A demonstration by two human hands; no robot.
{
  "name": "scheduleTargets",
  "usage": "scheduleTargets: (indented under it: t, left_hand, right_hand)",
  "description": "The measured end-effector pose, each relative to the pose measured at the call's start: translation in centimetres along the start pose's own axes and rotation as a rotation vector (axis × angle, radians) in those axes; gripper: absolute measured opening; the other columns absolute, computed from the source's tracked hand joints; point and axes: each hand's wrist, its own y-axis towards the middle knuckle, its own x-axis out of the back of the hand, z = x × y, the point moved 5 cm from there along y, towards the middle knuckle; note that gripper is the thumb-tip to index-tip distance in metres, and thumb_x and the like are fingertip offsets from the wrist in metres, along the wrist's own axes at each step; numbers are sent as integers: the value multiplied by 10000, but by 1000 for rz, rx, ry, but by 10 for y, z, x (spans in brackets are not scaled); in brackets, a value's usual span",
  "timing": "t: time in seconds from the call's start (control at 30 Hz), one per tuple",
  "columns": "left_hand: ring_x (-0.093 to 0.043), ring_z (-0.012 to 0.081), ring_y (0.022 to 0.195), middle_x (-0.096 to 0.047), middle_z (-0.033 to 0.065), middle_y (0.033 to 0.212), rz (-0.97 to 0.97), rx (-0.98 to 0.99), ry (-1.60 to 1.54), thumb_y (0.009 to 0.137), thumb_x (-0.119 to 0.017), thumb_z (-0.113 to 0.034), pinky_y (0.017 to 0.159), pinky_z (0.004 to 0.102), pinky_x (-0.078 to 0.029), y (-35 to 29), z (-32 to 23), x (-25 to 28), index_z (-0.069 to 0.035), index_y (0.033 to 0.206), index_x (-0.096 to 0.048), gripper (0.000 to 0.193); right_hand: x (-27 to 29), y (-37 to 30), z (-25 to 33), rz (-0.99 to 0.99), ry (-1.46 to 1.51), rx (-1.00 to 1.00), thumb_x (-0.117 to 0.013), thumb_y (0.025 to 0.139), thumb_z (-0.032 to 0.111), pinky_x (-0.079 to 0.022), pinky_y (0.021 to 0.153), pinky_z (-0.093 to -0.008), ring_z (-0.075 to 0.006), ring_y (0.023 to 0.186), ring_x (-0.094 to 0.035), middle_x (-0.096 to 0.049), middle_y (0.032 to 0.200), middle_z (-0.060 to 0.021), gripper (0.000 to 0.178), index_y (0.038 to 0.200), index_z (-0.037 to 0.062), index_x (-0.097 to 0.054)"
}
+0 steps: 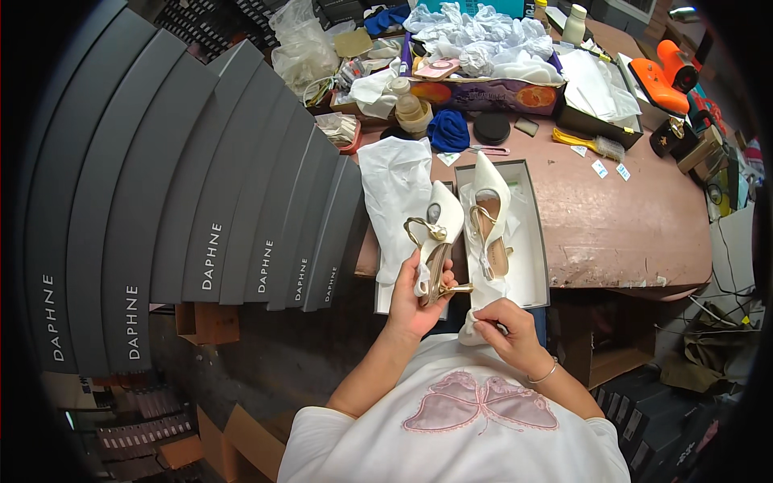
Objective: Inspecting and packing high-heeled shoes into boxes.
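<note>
My left hand [413, 308] is closed around a white pointed slingback shoe [447, 213] with a gold strap and a slim gold heel, its toe turned away from me. My right hand [514, 333], just to the right of that heel, pinches a piece of white cloth or tissue [469, 331]; which of the two I cannot tell. A matching white shoe [489, 183] lies with its toe pointing away, over the open shoe box [532, 217]. White tissue paper [394, 181] spreads out at the box's left.
Tall stacks of dark grey shoe boxes [233, 185] rise on the left. On the pink table [620, 221] are a yellow brush [592, 143], a black round tin [492, 127], a blue cloth [448, 130], a bottle [409, 106] and a carton of crumpled white paper [483, 95]. An orange tool [660, 84] stands far right.
</note>
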Motion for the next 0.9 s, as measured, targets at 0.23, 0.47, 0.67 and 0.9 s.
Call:
scheduleTargets:
  t: [0.23, 0.47, 0.67, 0.9]
  left_hand:
    - [-572, 204, 674, -631, 149, 917, 133, 148, -205, 929, -500, -365, 660, 320, -461, 0, 10, -6, 24, 1048, -611, 421]
    - [-565, 193, 658, -624, 147, 901, 219, 162, -158, 934, -445, -368, 650, 323, -455, -2, 15, -11, 31, 1028, -608, 441]
    - [-593, 168, 682, -624, 110, 890, 271, 199, -33, 942, -405, -403, 718, 315, -498, -6, 23, -2, 43, 970, -602, 489]
    - [-616, 146, 1014, -636, 54, 1096, 168, -22, 175, 975, -452, -363, 870, 301, -507, -14, 30, 19, -74, 1215, -532, 385]
  right_hand:
    - [-6, -2, 25, -31, -94, 160, -734, 747, 23, -472, 679, -308, -214, 728, -597, -615, 843, -66, 230, 964, 47, -665]
    - [-10, 7, 55, -77, -422, 494, -761, 709, 99, -378, 842, -395, -144, 772, -571, -594, 839, 21, 319, 1012, 111, -660]
    - [-23, 30, 60, -102, -528, 521, -735, 715, 92, -356, 868, -407, -156, 771, -581, -612, 853, 11, 283, 990, 103, -668]
    - [-10, 49, 50, -233, -552, 472, -719, 699, 72, -353, 759, -369, -183, 721, -547, -572, 784, -9, 268, 960, 81, -657]
